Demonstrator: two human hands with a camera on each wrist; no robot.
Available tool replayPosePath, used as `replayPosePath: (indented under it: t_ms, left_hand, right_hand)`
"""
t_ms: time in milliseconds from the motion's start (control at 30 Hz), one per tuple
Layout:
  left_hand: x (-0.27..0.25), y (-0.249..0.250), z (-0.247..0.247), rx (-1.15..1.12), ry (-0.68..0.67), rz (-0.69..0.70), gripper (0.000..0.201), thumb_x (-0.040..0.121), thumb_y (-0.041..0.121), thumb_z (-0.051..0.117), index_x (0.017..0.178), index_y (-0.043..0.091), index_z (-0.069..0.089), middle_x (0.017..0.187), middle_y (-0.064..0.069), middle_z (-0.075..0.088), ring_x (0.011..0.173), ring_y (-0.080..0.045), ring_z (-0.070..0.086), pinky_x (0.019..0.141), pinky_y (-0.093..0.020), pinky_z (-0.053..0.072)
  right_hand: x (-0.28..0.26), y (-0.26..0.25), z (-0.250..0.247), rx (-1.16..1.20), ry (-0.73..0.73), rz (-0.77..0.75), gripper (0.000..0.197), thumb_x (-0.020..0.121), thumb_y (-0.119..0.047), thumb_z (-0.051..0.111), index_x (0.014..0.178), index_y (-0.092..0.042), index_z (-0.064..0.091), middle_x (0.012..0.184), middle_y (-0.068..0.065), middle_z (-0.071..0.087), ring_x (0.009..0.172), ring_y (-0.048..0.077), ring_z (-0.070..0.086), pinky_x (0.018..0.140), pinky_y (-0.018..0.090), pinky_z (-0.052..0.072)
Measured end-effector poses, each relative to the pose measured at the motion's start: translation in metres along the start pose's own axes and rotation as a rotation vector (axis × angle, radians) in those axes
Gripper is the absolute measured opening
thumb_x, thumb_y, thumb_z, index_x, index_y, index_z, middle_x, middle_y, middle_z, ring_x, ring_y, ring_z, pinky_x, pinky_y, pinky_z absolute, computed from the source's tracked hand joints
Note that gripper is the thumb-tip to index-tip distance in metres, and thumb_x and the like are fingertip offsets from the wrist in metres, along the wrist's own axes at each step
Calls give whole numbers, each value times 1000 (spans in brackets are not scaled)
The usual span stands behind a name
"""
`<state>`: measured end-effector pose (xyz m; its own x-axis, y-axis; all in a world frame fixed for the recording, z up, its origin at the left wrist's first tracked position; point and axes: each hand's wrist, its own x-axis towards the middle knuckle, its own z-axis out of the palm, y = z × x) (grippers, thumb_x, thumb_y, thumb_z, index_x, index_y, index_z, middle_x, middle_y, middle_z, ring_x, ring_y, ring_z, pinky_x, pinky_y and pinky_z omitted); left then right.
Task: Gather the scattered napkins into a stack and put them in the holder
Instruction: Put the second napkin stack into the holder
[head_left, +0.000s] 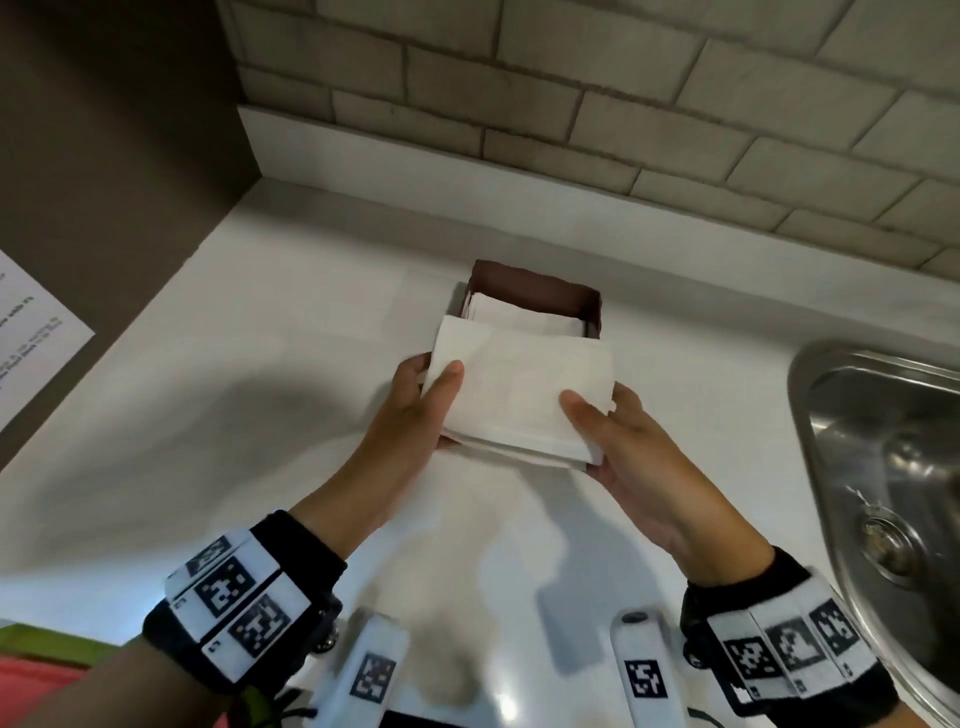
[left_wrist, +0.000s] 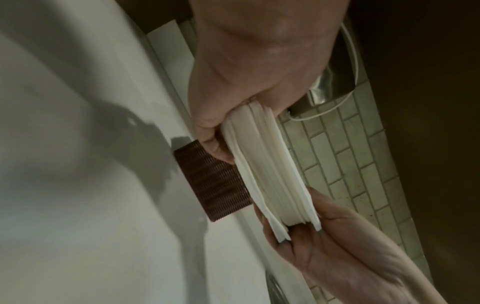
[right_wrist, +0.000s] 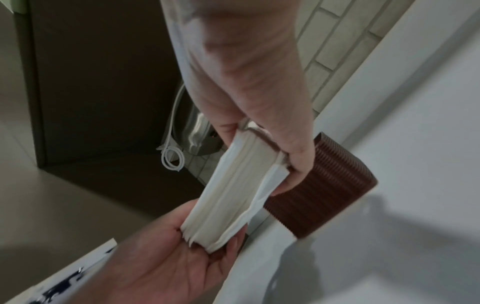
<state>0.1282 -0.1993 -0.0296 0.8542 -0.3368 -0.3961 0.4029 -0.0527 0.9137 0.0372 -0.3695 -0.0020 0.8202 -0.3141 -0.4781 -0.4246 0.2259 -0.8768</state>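
A thick stack of white napkins (head_left: 511, 400) hangs just above the white counter, right in front of the brown ribbed holder (head_left: 537, 291). My left hand (head_left: 431, 387) grips the stack's left end, thumb on top and fingers underneath. My right hand (head_left: 597, 415) grips the right end the same way. Several napkins (head_left: 519, 317) lie inside the holder. In the left wrist view the stack (left_wrist: 270, 170) is seen edge-on beside the holder (left_wrist: 213, 185). The right wrist view shows the stack (right_wrist: 233, 189) against the holder (right_wrist: 324, 185), with its bottom sheets hanging a little loose.
A steel sink (head_left: 883, 467) is set into the counter (head_left: 260, 374) at the right. A tiled wall (head_left: 623, 114) runs behind the holder. A dark cabinet side (head_left: 104, 156) with a printed sheet (head_left: 36, 332) stands at the left.
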Motion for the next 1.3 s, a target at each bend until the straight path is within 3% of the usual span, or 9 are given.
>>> replayPosePath:
  t_ms: [167,267,433,633,733,800,1000,1200,1300]
  left_hand:
    - [27,37,13,60,-45,132,36,97,20,57,119,28,31,104,-11,64,91,-26,63,88,-43,53]
    - [51,58,22,192,-93,181,30,98,23,54,110,27,27,97,-12,61,83,-23,58,78,-40,52]
    - [90,66,35,348,-89,151,18,96,30,50,107,28,36,115,-17,61,88,-25,58,93,-48,51]
    - [112,55,41,479,-58,134,33,101,21,41,133,19,38,142,-20,48,93,-27,54,78,-28,36]
    - [118,52,39,539,-60,141,36,101,23,38,137,22,38,105,-10,60,73,-15,50,68,-27,40]
    - [120,52,39,610,-63,156,37,103,22,36,140,23,36,81,0,51,63,-11,45,59,-20,39]
    - [115,53,44,777,-144,221,42,103,17,37,145,19,31,69,3,42,57,-8,43,39,-4,34]
    - [110,52,43,882,-166,298,44,102,16,39,145,16,34,72,0,44,61,-12,48,45,-9,34]
    - [104,47,41,1019,-75,436,39,100,17,43,139,15,44,118,-15,52,94,-32,62,80,-22,45]
  right_hand:
    - [15,-28,-13,79,99,-152,57,97,-18,52,141,-26,16,86,-15,76,85,3,72,97,36,50]
    - [30,-47,-16,3,149,-227,50,96,-15,51,132,-25,18,97,-10,68,91,12,67,92,37,50]
    - [69,-57,-18,-126,259,-248,42,94,-12,53,115,-25,19,109,3,55,85,15,60,77,32,50]
    - [102,-54,-13,-401,297,-252,34,94,-9,48,108,-24,22,74,-1,41,59,11,45,59,25,41]
    - [110,-57,-12,-558,279,-252,30,94,-8,45,106,-25,23,68,-2,42,55,9,43,49,19,35]
    - [113,-58,-12,-627,273,-252,28,93,-7,44,105,-24,26,67,-3,45,53,10,42,46,20,33]
    - [122,-59,-5,-905,266,-289,25,92,-6,44,105,-21,28,62,0,41,48,16,37,42,25,28]
    - [126,-67,2,-1161,223,-231,31,96,-6,40,126,-8,34,62,2,39,50,15,37,43,27,24]
    - [127,-70,5,-1231,184,-207,34,96,-5,40,129,-4,32,62,2,38,52,15,36,45,26,25]
